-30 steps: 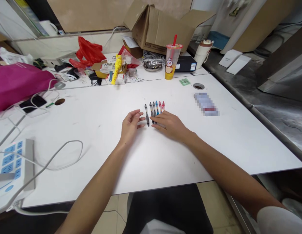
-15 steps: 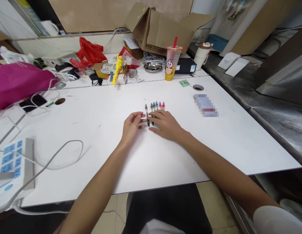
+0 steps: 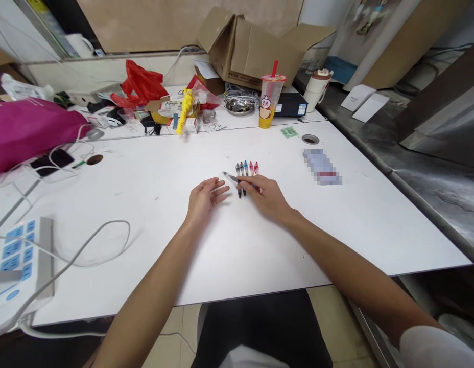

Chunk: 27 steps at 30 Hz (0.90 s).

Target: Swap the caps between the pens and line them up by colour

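My right hand (image 3: 264, 193) pinches a black pen (image 3: 231, 177) between thumb and fingers, its tip end slanting out toward the upper left. Beneath and behind that hand lies a row of pens: black ones (image 3: 239, 193) on the left, a blue one (image 3: 245, 166) in the middle and red ones (image 3: 254, 167) on the right. Their lower parts are partly hidden by the right hand. My left hand (image 3: 206, 198) is open just left of the row, fingers apart and pointing at the held pen, with nothing in it.
A phone-like blurred item (image 3: 323, 167) lies to the right, near a round cable hole (image 3: 310, 139) and a green packet (image 3: 289, 132). A drink cup (image 3: 268, 105) stands at the back. A power strip (image 3: 24, 255) with its cable sits at the left.
My right hand has picked up the leftmost black pen, which lay upright in the row and now slants in the fingers. My left hand has drawn slightly back to the left.
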{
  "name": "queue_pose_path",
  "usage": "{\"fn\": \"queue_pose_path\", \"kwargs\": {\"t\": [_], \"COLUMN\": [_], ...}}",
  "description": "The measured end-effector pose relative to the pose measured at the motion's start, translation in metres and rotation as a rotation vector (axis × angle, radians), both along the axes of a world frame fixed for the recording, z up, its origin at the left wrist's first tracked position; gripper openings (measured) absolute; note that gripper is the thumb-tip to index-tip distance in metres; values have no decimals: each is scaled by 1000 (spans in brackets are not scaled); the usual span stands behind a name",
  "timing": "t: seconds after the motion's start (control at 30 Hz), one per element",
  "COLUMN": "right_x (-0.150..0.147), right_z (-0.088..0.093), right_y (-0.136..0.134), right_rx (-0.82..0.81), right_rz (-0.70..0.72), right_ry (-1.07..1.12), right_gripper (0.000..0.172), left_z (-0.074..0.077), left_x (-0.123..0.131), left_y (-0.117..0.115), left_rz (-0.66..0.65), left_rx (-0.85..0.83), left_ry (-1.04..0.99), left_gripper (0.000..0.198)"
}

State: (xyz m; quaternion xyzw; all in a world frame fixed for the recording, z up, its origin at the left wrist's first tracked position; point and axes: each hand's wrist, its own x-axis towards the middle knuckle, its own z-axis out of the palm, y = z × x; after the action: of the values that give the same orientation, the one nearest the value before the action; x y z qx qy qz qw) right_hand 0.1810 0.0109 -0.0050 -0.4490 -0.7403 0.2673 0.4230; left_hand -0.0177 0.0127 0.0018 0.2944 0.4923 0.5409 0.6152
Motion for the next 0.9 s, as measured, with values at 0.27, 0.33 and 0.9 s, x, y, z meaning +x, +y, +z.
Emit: {"fn": "queue_pose_path", "kwargs": {"t": [0.27,0.33,0.9], "right_x": [1,3,7], "right_z": [2,1,11], "right_y": [-5,-3,-10], "right_rx": [-220,-265,-345], "right_rz": [149,189,201], "right_ry": [438,483,-81], "right_gripper": [18,13,34], "left_z": [9,11,3], "left_x": [0,1,7], "left_y": [-1,-2,-7], "left_rz": [-40,-43,-117], "left_rx": [27,86,221], "left_ry": [-184,-184,-84], "left_gripper": [15,10,23]}}
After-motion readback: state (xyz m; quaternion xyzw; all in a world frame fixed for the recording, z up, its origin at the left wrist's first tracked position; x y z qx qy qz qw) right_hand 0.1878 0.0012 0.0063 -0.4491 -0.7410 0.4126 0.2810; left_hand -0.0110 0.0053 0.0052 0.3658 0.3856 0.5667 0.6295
